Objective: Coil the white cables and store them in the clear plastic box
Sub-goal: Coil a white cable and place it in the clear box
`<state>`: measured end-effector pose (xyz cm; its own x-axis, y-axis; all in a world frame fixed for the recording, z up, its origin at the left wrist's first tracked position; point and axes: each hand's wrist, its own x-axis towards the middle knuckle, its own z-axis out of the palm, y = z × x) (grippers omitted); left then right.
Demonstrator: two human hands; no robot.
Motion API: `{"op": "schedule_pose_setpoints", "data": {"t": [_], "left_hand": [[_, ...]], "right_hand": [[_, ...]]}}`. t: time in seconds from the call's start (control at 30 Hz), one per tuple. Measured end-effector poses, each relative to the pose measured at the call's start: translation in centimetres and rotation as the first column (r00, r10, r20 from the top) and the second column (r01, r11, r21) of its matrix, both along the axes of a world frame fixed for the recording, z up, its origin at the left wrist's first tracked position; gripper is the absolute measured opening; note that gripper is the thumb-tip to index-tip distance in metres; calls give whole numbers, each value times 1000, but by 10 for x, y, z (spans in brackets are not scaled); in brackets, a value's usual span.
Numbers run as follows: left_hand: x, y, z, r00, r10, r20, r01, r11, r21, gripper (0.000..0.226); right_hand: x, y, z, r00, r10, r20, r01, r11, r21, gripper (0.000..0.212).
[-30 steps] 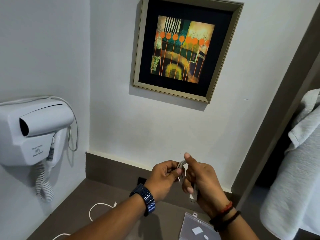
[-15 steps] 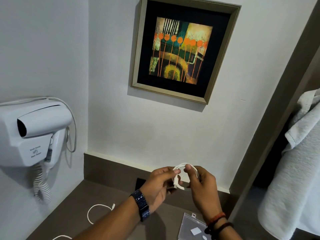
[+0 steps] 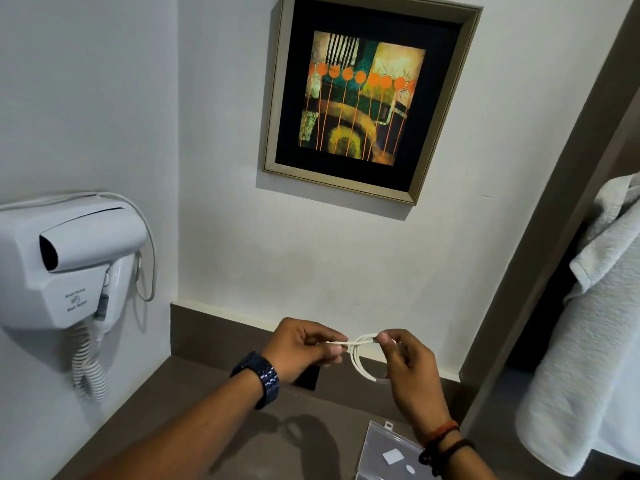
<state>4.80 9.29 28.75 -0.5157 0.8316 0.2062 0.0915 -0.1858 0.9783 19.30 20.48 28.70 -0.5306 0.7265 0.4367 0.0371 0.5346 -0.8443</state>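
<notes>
Hands raised above the brown counter [image 3: 214, 420], near its back edge. Left hand [image 3: 300, 344] pinches one free end of the white cable [image 3: 358, 358] between thumb and fingers. Right hand [image 3: 408, 362] pinches the top of the coiled loops, which hang below its fingertips. Clear plastic box [image 3: 388, 452] lies on the counter near its front right corner, apart from the cable.

The left wrist wears a dark blue link-band watch [image 3: 260, 378]. The right wrist carries red and black thread bracelets [image 3: 441, 441]. Both forearms are bare.
</notes>
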Motion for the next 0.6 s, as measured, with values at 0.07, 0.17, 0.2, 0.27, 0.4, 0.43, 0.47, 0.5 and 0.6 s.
{"op": "schedule_pose_setpoints", "data": {"t": [0.07,0.17,0.2,0.27,0.4,0.43,0.47,0.5,0.6], "left_hand": [[3,2,-7,999,50,14,-51,998,35,16],[15,11,-23,972,236,-26,-234,971,46,18],[19,14,-28,958,283,-42,-282,959,28,18],[27,20,-40,946,313,-83,-316,948,-25,17],[46,32,-56,959,279,44,-272,954,-124,15],[49,34,-58,956,255,146,-237,963,-129,15],[53,35,-61,942,226,248,-199,971,-129,16],[55,36,-63,925,210,316,-177,975,-131,17],[60,39,-78,908,215,359,-162,972,-173,9]], "right_hand": [[-1,-1,-2,999,28,-30,-31,995,-95,21],[-2,-3,-8,997,54,-57,-65,977,-203,23],[-2,-3,-11,997,55,-62,-68,972,-227,23],[-1,-2,-16,997,42,-70,-59,963,-264,23],[3,0,-32,998,-20,-59,1,953,-304,21],[4,1,-36,998,-29,-51,12,954,-300,21],[6,1,-42,998,-41,-40,27,954,-297,20],[8,1,-47,998,-53,-28,42,954,-297,20],[12,1,-66,998,-59,19,63,947,-315,21]]}}
